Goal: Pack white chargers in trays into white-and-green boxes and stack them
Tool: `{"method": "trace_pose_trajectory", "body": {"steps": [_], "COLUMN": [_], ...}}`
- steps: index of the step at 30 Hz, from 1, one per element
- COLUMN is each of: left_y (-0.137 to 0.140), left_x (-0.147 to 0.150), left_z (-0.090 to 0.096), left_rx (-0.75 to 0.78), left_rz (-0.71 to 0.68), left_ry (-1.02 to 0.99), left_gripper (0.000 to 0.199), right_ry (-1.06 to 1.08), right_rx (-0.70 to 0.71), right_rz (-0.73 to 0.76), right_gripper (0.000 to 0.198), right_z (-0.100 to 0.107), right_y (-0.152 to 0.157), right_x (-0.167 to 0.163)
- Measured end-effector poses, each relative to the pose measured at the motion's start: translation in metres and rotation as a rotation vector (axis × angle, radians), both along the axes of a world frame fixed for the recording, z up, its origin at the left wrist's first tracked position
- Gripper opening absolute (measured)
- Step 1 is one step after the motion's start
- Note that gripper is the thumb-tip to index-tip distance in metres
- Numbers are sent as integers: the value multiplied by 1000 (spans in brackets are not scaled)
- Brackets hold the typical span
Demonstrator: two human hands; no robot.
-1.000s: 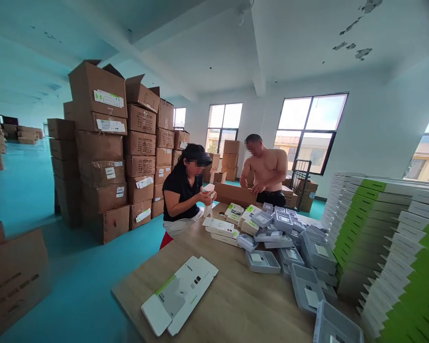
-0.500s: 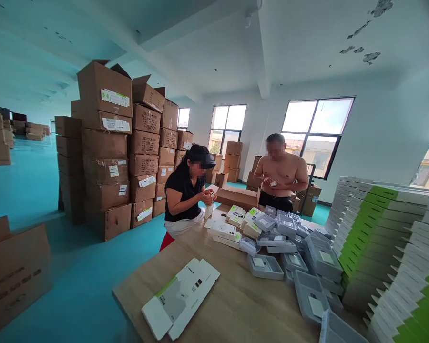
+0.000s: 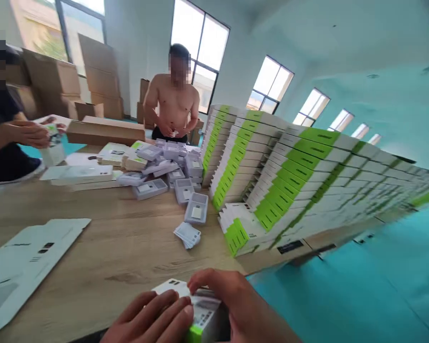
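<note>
A small white cardboard box (image 3: 208,309) with black print and a green end is at the lower middle of the head view, between my two hands. My left hand (image 3: 156,318) lies over its near left side, fingers close together on the card and thumb hidden. Curled round the right side is my right hand (image 3: 238,305), with its fingertips pressing on the box's top. Beyond the box, a small fan of white printed cards (image 3: 188,235) rests on the wooden table (image 3: 128,247).
Clear plastic trays (image 3: 196,208) lie heaped behind the cards. Tall stacks of white and green boxes (image 3: 289,176) line the table's right side. A flat unfolded carton (image 3: 28,267) lies at left. Two people stand across the table, one handling a box (image 3: 53,151). An open brown carton (image 3: 107,131) stands between them.
The view has swung right and down. My hands and the white box have come into sight at the bottom, and the long row of stacked boxes now shows.
</note>
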State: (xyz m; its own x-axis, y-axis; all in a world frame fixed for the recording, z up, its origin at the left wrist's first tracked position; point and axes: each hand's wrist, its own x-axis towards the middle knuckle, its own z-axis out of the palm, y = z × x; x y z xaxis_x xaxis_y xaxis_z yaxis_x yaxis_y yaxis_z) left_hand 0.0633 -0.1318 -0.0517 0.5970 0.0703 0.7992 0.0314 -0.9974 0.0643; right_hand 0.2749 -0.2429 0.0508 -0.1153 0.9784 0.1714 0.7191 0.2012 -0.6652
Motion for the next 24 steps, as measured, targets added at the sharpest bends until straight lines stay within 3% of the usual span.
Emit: {"method": "trace_pose_trajectory", "body": {"steps": [2, 3, 6, 8, 9, 11, 13, 15, 18, 21, 24], "left_y": [3, 2, -5, -7, -7, -6, -6, -7, -7, 11, 57], "left_x": [22, 32, 60, 74, 79, 83, 81, 71, 42, -1, -62], "left_z": [19, 29, 46, 38, 30, 6, -20, -41, -56, -50, -28], "left_rx": [173, 185, 4, -145, -196, -237, -242, -268, -348, -345, -387], "left_rz": [-77, -94, -59, -33, -34, -65, -85, -69, 16, 191, 564], "left_ry": [-39, -58, -150, -189, -178, -116, -93, -60, 87, 181, 198], "left_gripper": [31, 27, 29, 35, 37, 39, 39, 39, 39, 39, 33], "right_ry": [-43, -78, -317, -564, -680, -848, -915, -887, -766, -709, -645], "right_rx": [-48, -10, 252, 406, 417, 338, 305, 384, 427, 339, 359], "right_rz": [-55, -83, -222, -381, -456, -565, -613, -544, -263, -154, -174], "right_gripper": [52, 54, 56, 56, 54, 46, 40, 38, 36, 49, 46], "right_z": [10, 11, -1, -12, -17, -23, -28, -37, -61, -94, -122], "right_y": [-11, -14, -15, -8, -3, 8, 19, 31, 55, 85, 112], "right_x": [4, 9, 41, 76, 93, 117, 121, 105, 71, 57, 58]}}
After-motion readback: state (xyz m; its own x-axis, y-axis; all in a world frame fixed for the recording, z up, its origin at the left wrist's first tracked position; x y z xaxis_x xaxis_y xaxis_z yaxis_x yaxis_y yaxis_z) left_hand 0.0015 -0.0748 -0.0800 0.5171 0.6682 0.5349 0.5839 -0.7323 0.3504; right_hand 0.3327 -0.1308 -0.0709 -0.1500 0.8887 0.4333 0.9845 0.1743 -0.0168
